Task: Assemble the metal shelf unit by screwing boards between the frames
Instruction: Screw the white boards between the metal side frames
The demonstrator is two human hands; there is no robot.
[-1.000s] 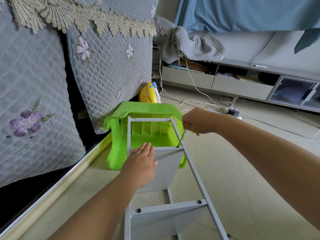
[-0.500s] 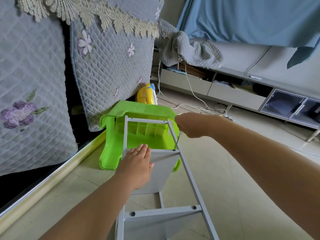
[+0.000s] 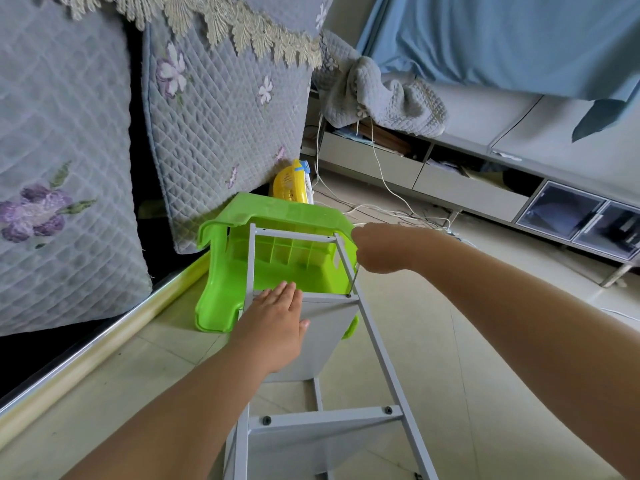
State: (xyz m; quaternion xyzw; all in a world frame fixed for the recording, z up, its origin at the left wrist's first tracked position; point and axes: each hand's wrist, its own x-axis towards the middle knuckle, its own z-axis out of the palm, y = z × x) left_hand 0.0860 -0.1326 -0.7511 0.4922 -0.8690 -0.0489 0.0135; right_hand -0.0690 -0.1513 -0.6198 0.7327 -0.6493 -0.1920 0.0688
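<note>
Living-room floor, mid-assembly: grey metal shelf unit lying on its side across pale tiles, far end propped against an overturned green plastic stool. Two grey boards fixed between the frames, upper board at centre, lower board toward the bottom edge, with two dark screws showing on the crossbar above it.

Left hand flat on the upper board, fingers straight and together, fingertips at the board's far edge beside the left rail; nothing held in that grip. Right hand curled over the right rail, grip closed around the top of a thin metal tool, apparently a screwdriver or hex key, handle hidden in the fist. Shaft nearly vertical, tip down at a screw point in the upper board's right corner, where board meets rail.

Quilted grey sofa covers with purple embroidered flowers along the left, lace trim on top. Yellow object just behind the stool, kind unclear. White cables trailing over the floor toward a low grey cabinet, a blue cloth draped above it.
</note>
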